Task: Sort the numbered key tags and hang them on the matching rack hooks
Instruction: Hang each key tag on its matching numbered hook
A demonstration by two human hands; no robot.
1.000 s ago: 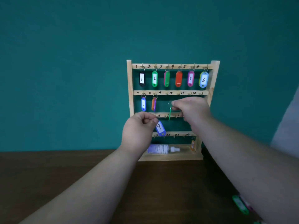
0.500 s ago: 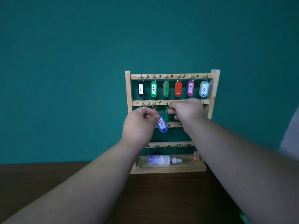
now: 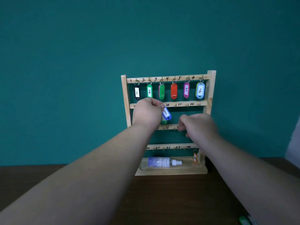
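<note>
Hanging is under way: the left hand (image 3: 147, 113) pinches in its grip the ring of the blue tag (image 3: 166, 113) marked 9 at the second rail of the rack (image 3: 211, 88), and the ring next needs slipping onto hook 9, while the right hand (image 3: 197, 125) curls by the rack's third rail, holding something or nothing, I cannot tell.

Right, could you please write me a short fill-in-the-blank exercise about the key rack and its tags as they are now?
1. The left hand pinches a blue tag marked ___.
2. The top rail of the rack carries ___ tags.
3. The tag marked 1 is ___ in colour.
4. A ___ lies on the rack's bottom shelf.
Missing words: 9; six; black; bottle.
</note>
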